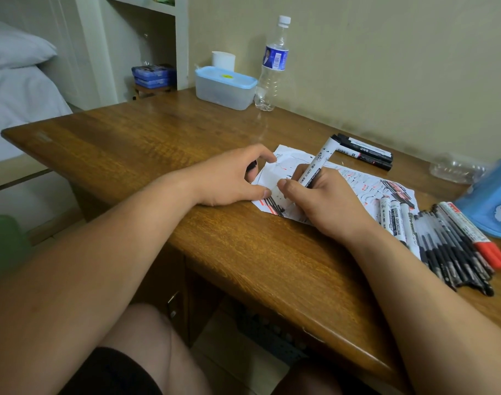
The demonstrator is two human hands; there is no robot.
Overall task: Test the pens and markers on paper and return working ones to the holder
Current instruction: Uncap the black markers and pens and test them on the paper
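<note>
- A brown wooden desk (129,143) with a glossy, grained top stands against a plain beige wall; a bed (18,98) with white bedding lies to the left.
- At the back of the desk stand a frosted plastic tub (223,91) with a pale blue lid and a clear water bottle (272,69).
- The paper (372,181), white and covered in black and red scribbles, lies flat near the front edge.
- The right hand (323,203) grips a white marker (317,163) in a writing hold, slanted over the paper; its tip is hidden behind the fingers.
- The left hand (229,181) rests on the paper's left edge, its fingers curled round a small black piece (252,165) (too hidden to name).
- Two black markers (363,152) lie just beyond the paper.
- To the right lie white whiteboard markers (394,220), a heap of slim black pens (449,249) and red-capped markers (480,240).
- The blue holder (491,203) is cut off by the right edge.
</note>
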